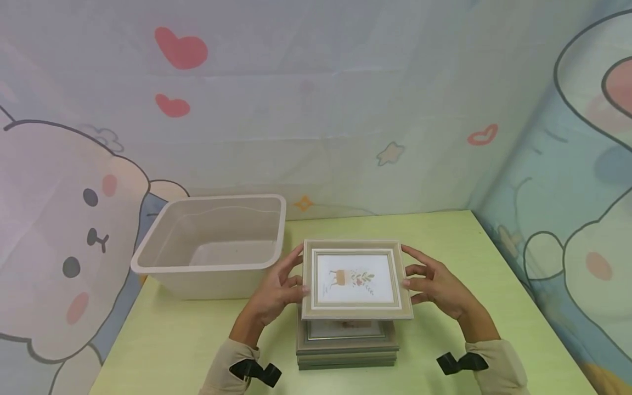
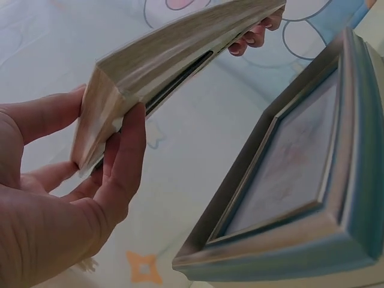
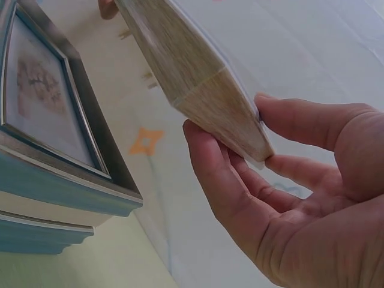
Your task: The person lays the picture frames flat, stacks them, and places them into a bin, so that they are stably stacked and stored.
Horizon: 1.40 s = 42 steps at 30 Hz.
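Observation:
A cream picture frame (image 1: 357, 280) with a plant print is held up between both hands over a stack of picture frames (image 1: 346, 359). My left hand (image 1: 276, 291) grips its left edge, thumb on one face and fingers curled to the other. On the opposite edge, my right hand (image 1: 439, 285) holds it the same way. In the left wrist view the raised picture frame (image 2: 174, 60) is clear of the stacked picture frame (image 2: 288, 162) below. The right wrist view shows the thumb and fingers of the right hand (image 3: 300, 186) around a corner of it.
An open beige plastic bin (image 1: 212, 269) stands on the light green table (image 1: 459, 241) at the back left. Behind the table hangs a backdrop (image 1: 336, 109) printed with hearts and cartoon animals, which also runs along both sides.

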Each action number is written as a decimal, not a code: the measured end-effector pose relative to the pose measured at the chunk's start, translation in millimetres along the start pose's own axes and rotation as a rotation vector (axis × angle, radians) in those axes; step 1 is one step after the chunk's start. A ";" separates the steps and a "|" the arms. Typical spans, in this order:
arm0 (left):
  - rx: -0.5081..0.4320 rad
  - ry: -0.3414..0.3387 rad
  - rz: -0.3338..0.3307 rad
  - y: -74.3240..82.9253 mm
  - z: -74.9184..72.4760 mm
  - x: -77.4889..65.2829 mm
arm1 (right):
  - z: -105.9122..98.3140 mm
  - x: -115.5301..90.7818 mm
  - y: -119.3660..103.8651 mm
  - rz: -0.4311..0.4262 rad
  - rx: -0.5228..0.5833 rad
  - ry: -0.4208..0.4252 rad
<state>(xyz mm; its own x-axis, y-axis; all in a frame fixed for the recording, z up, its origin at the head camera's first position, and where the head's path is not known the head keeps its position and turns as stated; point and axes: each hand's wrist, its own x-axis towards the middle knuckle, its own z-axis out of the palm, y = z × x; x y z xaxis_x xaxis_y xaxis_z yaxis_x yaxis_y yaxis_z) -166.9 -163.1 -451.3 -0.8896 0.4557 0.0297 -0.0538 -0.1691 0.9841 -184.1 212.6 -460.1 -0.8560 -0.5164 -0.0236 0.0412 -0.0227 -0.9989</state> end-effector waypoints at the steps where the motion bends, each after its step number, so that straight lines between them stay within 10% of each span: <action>1: 0.000 0.005 -0.012 -1.3 0.3 -0.8 | 0.0 0.1 0.9 0.003 0.005 -0.008; 16: 0.076 0.129 -0.156 -31.1 -5.9 -16.0 | 12.0 4.7 24.3 0.140 -0.035 0.002; 42: 0.421 0.378 -0.145 -34.1 19.6 -20.0 | 20.4 2.1 42.0 0.184 -0.103 0.042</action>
<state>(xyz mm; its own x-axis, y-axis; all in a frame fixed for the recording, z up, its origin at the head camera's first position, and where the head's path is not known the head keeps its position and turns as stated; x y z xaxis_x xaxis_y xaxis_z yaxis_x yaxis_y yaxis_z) -138.4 -149.3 -482.0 -0.9908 0.0918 -0.0990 -0.0711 0.2684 0.9607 -173.7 193.1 -501.2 -0.8595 -0.4679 -0.2058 0.1481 0.1574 -0.9764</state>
